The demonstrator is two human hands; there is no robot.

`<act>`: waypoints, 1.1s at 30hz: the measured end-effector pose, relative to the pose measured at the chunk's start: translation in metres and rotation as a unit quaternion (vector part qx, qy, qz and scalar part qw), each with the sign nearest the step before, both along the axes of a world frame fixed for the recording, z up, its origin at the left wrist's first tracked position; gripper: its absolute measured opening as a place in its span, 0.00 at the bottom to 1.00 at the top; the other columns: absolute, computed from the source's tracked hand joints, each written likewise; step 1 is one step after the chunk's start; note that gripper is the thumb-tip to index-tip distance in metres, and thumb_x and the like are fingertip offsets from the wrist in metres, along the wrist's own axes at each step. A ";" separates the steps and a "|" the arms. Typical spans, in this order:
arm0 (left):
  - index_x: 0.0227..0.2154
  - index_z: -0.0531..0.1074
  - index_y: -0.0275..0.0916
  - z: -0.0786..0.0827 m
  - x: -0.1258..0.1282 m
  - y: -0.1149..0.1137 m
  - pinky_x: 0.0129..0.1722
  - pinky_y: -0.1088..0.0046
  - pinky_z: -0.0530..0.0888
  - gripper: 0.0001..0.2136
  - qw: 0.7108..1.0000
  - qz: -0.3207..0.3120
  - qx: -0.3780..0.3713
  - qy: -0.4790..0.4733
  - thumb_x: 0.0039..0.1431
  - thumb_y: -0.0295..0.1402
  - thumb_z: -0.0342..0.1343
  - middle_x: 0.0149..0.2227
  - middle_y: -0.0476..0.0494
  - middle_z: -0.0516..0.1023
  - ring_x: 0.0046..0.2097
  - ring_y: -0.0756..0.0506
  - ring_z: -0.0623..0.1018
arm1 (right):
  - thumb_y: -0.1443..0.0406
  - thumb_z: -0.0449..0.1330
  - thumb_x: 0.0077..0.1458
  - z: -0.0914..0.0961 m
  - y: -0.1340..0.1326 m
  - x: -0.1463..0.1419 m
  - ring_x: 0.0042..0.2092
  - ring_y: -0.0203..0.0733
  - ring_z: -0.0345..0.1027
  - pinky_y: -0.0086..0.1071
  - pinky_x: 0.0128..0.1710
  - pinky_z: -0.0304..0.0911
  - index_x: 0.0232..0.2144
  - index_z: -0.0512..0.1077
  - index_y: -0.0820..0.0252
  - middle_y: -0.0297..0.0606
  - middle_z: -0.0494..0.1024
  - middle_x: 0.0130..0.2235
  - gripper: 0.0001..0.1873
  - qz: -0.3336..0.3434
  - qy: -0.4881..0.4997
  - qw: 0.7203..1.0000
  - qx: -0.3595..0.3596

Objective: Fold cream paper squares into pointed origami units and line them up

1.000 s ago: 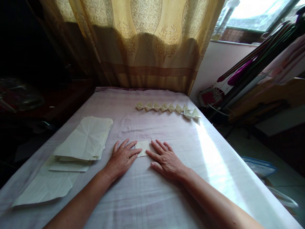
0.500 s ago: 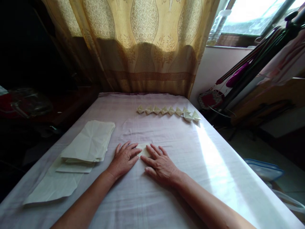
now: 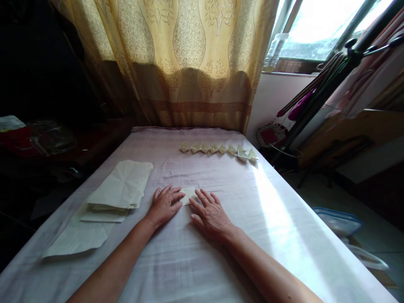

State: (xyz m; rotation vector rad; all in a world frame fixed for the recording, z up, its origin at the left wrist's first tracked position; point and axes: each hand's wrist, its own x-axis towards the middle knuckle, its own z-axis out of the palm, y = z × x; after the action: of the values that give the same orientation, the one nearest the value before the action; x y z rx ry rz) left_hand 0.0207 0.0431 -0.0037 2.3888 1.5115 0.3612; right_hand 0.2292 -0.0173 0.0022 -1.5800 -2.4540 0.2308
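Note:
A small folded piece of pale paper (image 3: pixel 188 194) lies on the white cloth-covered table (image 3: pixel 195 261). My left hand (image 3: pixel 164 205) rests flat on the cloth with its fingers spread, the fingertips touching the paper's left edge. My right hand (image 3: pixel 208 214) lies flat beside it, fingers stretched over the paper's right side. Both hands press down and hold nothing up. Most of the paper's lower part is hidden by the fingers.
A stack of pale paper sheets (image 3: pixel 121 187) lies at the left, over a larger sheet (image 3: pixel 78 235). A row of several small folded paper shapes (image 3: pixel 219 149) sits near the far edge. A yellow curtain (image 3: pixel 189 63) hangs behind. Clutter and a plastic container (image 3: pixel 339 221) stand right.
My two hands have drawn closer together over the small paper, covering more of it. The view has tilted up slightly.

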 end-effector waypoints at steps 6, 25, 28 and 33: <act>0.53 0.72 0.54 0.002 0.000 0.003 0.64 0.46 0.52 0.18 1.000 0.010 -0.009 0.021 0.61 0.33 0.50 0.61 0.52 0.69 0.65 0.38 0.62 | 0.51 0.47 0.66 -0.003 -0.003 -0.008 0.69 0.53 0.42 0.52 0.64 0.42 0.62 0.63 0.48 0.43 0.55 0.68 0.26 -0.011 -0.007 1.000 -0.025; 0.44 0.73 0.43 -0.014 0.007 -0.002 0.61 0.57 0.61 0.10 0.990 0.079 0.113 -0.020 0.59 0.31 0.54 0.56 0.41 0.74 0.59 0.40 0.70 | 0.57 0.52 0.63 -0.006 -0.015 -0.008 0.66 0.53 0.51 0.50 0.62 0.47 0.60 0.65 0.55 0.47 0.61 0.65 0.24 -0.133 -0.009 0.991 0.018; 0.38 0.73 0.42 -0.014 0.004 -0.004 0.59 0.59 0.63 0.06 0.989 0.075 0.124 -0.036 0.58 0.31 0.54 0.54 0.42 0.76 0.57 0.41 0.72 | 0.58 0.54 0.62 -0.008 -0.013 -0.009 0.65 0.54 0.52 0.50 0.62 0.48 0.60 0.64 0.54 0.47 0.62 0.64 0.25 -0.129 0.000 0.991 0.025; 0.36 0.74 0.42 -0.016 0.000 -0.010 0.59 0.59 0.64 0.05 0.988 0.062 0.132 -0.053 0.58 0.31 0.55 0.53 0.42 0.76 0.57 0.40 0.72 | 0.58 0.58 0.60 -0.007 -0.008 -0.012 0.65 0.55 0.54 0.48 0.61 0.49 0.57 0.68 0.54 0.48 0.63 0.64 0.23 -0.085 0.016 0.996 0.038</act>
State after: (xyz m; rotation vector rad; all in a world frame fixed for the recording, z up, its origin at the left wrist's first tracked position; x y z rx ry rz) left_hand 0.0209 0.0328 -0.0200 2.4270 1.6575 0.7474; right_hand 0.2169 -0.0256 -0.0048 -1.7264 -2.2610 0.1312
